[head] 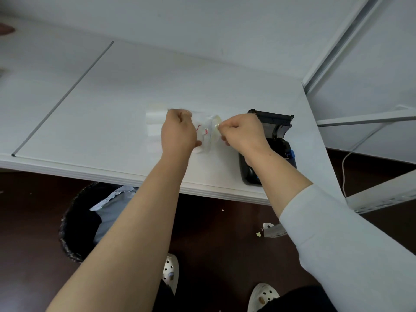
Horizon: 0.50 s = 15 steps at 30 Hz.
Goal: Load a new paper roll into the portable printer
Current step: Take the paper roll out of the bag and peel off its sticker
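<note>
Both hands on the wrapped paper roll (207, 137), held over the white table (90, 109) just left of the portable printer (273, 120).
Left hand (179, 131): fingers curled round the roll's left part. Right hand (242, 134): fingertips pinched tight on the clear wrapper (215, 126) at the roll's right end; red marks show on the wrap. Printer black, lid raised, near the table's front-right edge, partly hidden by the right wrist. Bin (76, 221) with black liner on the floor below.

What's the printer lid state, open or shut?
Open: the black lid of the portable printer is tilted up and back, away from the body.
</note>
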Each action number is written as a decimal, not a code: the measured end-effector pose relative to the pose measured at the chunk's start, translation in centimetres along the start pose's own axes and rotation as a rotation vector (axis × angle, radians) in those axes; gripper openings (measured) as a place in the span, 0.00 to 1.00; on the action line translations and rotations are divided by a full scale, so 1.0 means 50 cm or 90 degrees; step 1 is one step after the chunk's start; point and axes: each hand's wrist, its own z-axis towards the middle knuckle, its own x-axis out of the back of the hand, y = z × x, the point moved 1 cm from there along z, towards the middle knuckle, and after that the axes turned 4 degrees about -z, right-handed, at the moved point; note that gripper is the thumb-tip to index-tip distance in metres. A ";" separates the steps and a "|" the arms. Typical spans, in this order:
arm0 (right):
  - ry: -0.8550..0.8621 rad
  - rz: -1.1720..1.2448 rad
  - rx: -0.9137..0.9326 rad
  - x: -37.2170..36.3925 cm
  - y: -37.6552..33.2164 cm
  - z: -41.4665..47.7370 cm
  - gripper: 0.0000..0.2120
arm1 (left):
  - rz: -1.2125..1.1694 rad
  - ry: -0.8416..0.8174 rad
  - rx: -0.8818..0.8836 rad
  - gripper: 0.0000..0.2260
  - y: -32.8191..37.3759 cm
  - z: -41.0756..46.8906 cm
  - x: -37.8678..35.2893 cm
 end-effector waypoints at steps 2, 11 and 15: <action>-0.028 0.055 -0.049 -0.007 -0.001 0.001 0.11 | -0.010 -0.007 0.044 0.07 0.001 0.009 0.008; -0.034 -0.151 0.027 -0.049 0.027 0.020 0.08 | 0.253 -0.073 0.003 0.20 -0.018 0.027 0.035; -0.097 -0.122 0.046 -0.044 0.020 0.011 0.25 | 0.271 -0.063 -0.034 0.06 -0.024 0.031 0.040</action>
